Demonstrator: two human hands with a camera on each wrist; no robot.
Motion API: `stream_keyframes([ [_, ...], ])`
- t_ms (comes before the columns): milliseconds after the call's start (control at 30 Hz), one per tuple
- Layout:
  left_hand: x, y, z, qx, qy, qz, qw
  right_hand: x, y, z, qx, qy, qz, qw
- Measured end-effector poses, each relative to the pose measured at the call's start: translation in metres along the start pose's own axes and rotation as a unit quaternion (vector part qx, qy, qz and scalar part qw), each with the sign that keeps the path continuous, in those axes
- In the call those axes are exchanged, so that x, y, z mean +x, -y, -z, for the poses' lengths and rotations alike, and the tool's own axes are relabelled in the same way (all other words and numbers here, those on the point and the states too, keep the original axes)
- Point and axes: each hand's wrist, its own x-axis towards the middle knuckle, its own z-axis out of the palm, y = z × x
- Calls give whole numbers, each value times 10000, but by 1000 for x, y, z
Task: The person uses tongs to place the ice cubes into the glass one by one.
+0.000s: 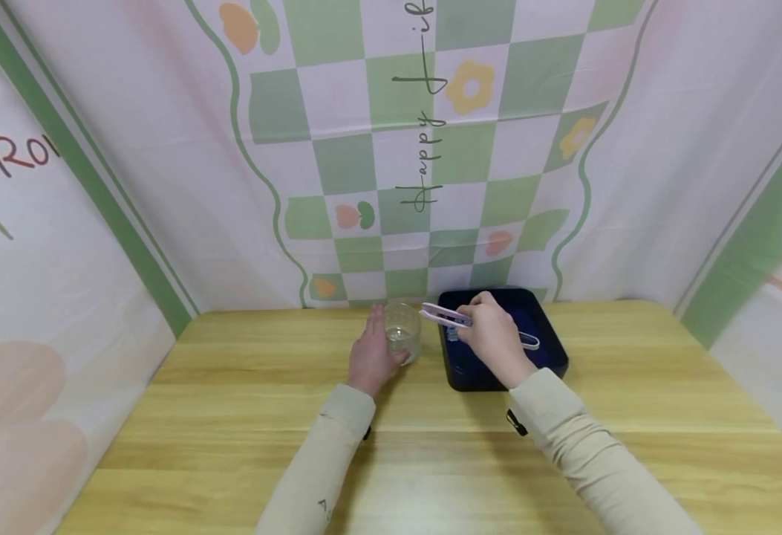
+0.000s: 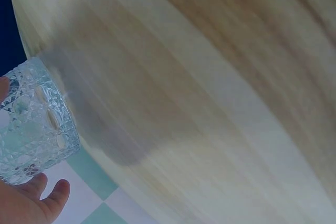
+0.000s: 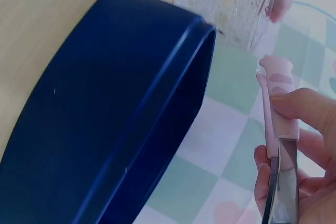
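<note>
My left hand (image 1: pixel 372 358) holds a clear textured drinking glass (image 1: pixel 404 336) on the wooden table, thumb and fingers on opposite sides of it. In the left wrist view the glass (image 2: pixel 37 124) shows a cut diamond pattern. With my right hand (image 1: pixel 494 333) I grip metal tongs (image 1: pixel 439 315) with pink ends, over the left part of a dark blue tray (image 1: pixel 554 364). Their pink ends point toward the glass, nearly together, with a small clear edge at the tips (image 3: pixel 275 64); I cannot tell whether they hold anything. Small clear bluish pieces (image 1: pixel 453 334) lie in the tray beneath.
The tray stands just right of the glass, near the table's (image 1: pixel 230 416) back edge. Behind the table hangs a checked green and white cloth (image 1: pixel 404 253). More printed cloth hangs on the left and right sides.
</note>
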Motion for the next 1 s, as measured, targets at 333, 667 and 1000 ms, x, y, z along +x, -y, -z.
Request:
stream_keyframes([
  [333,0,0,-1,5,-11,7,10000,-3,11,-11,98,-26,108,9999],
  [667,0,0,-1,-93,-3,32,10000,-4,19,-20,-1,-51,231,9997],
  [1000,1,2,-3,-106,-33,-19,9999,-3,20,-22,25,-12,297,9996],
])
